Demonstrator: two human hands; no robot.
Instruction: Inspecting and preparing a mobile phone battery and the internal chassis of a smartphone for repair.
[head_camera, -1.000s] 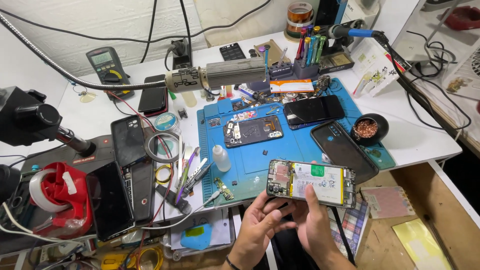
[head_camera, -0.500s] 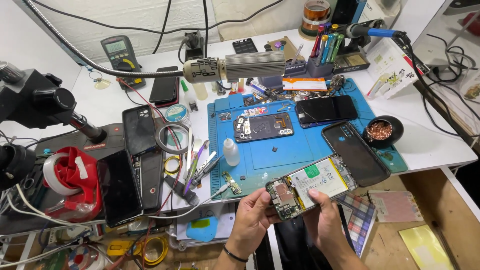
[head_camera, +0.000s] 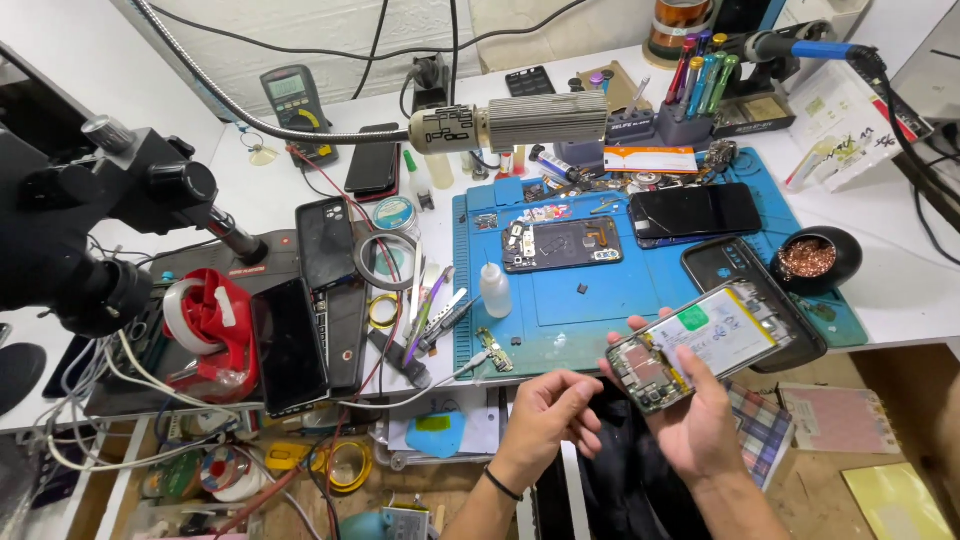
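Note:
My right hand (head_camera: 693, 418) grips an opened phone (head_camera: 712, 338) from below, its back removed so the white battery and circuit board show. The phone is tilted, its far end raised over the front edge of the blue work mat (head_camera: 560, 312). My left hand (head_camera: 550, 408) hovers just left of the phone's near end with its fingers curled together; I see nothing in them. A black band circles the left wrist.
On the mat lie a dismantled phone (head_camera: 560, 243), a black phone (head_camera: 695, 210), a dark case (head_camera: 722, 265) and a small white bottle (head_camera: 494, 290). A bowl of copper wool (head_camera: 818, 258) stands right. A microscope (head_camera: 90, 220), red tape dispenser (head_camera: 212, 318) and more phones (head_camera: 290, 345) crowd the left.
The opened phone was lifted off the mat's front edge and tilted. My left hand, which held its near end half a second ago, has come off it.

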